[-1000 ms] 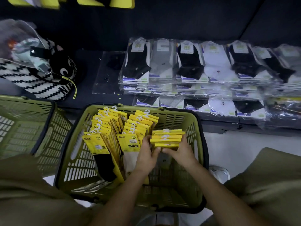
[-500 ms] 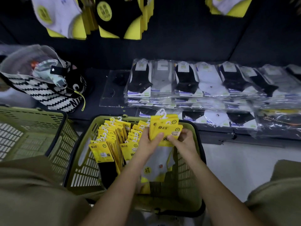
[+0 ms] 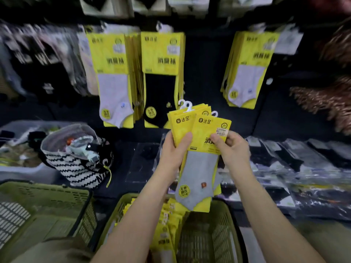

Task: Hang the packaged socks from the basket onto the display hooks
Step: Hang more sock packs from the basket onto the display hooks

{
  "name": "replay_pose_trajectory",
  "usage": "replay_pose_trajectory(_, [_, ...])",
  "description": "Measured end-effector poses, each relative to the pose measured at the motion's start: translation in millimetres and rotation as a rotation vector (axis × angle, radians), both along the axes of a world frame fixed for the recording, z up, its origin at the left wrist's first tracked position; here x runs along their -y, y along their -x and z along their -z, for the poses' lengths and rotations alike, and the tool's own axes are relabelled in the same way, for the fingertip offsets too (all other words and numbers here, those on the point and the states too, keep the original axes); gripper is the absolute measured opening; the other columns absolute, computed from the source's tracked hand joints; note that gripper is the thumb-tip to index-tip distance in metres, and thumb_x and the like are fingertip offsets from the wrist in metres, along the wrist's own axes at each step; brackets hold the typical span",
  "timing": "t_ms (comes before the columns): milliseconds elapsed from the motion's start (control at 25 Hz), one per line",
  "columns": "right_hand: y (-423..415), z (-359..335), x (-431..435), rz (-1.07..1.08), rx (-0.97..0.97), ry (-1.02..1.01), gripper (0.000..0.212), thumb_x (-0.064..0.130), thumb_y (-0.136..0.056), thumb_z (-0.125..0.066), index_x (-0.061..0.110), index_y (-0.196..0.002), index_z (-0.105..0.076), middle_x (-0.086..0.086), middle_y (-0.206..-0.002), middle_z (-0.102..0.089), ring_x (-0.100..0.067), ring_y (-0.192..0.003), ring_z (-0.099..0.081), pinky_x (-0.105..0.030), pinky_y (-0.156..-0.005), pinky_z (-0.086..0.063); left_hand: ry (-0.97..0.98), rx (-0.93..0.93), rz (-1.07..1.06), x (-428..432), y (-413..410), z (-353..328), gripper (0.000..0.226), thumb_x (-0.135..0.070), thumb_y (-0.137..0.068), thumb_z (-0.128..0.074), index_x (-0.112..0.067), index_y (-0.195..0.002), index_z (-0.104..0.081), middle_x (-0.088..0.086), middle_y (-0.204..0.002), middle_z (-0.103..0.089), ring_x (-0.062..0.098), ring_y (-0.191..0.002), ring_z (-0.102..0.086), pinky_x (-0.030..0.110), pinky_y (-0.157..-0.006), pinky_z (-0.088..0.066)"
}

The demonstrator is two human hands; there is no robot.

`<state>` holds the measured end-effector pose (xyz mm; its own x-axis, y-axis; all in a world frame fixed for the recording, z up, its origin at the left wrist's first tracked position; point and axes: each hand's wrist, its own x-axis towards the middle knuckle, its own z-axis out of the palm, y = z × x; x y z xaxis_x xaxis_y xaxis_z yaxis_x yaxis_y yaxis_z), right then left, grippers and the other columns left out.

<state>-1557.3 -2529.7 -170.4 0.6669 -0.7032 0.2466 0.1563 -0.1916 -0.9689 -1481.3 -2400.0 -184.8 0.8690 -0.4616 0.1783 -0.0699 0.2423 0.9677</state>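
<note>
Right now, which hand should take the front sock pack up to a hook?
Right. The right hand pinches the front pack by its edge, while the left hand grips the stack behind it. The grey socks hanging upper right are probably its nearest match.

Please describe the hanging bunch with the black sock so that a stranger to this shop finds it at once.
On the dark display wall, three bunches of yellow packs hang in a row. Take the middle bunch, just above the fanned packs held by the left hand and right hand. It alone shows a black sock; the left bunch and right bunch show pale grey ones.
</note>
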Motion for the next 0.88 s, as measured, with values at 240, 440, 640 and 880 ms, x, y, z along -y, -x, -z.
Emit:
replay_pose_trajectory(240, [-36, -78, -10, -0.143, 0.125, -0.046, 0.019, 0.016, -0.080, -0.071, 0.009, -0.097, -0.066, -0.003, -0.093, -0.070, -0.009, -0.079, -0.064, -0.014, -0.062, -0.052, -0.001, 0.144, -0.140, -23, -34, -74, 0.037, -0.038, -0.070, -0.076, -0.032, -0.100, -0.055, -0.010, -0.101, -0.068, 0.003, -0.086, -0.068, 0.021, -0.066, -0.053])
replay_pose_trajectory(440, [-63, -157, 3, -0.235, 0.051, 0.339, 0.012, 0.020, -0.086, -0.063, 0.022, -0.074, -0.065, -0.001, -0.079, -0.067, -0.010, -0.072, -0.057, -0.022, -0.065, -0.048, 0.014, 0.191, -0.183, -34, -58, -101, 0.037, -0.039, -0.070, -0.076, -0.035, -0.100, -0.055, -0.013, -0.102, -0.067, -0.002, -0.085, -0.067, 0.015, -0.061, -0.053])
replay_pose_trajectory(640, [-88, -201, -3, -0.245, -0.088, 0.733, 0.021, 0.025, -0.091, -0.055, 0.031, -0.071, -0.056, 0.009, -0.075, -0.061, -0.005, -0.068, -0.052, -0.022, -0.062, -0.041, 0.085, 0.178, -0.184, -37, -80, -121, 0.048, -0.044, -0.063, -0.078, -0.033, -0.105, -0.056, -0.012, -0.103, -0.069, 0.002, -0.089, -0.068, 0.018, -0.064, -0.053])
replay_pose_trajectory(880, [-130, -236, -15, -0.199, -0.121, 0.795, 0.021, 0.022, -0.094, -0.049, 0.010, -0.080, -0.057, 0.006, -0.068, -0.048, -0.006, -0.059, -0.040, -0.023, -0.057, -0.034, 0.069, 0.170, -0.259, -52, -104, -134, 0.027, -0.037, -0.085, -0.058, -0.025, -0.108, -0.059, -0.006, -0.110, -0.068, 0.011, -0.100, -0.066, 0.033, -0.081, -0.055])
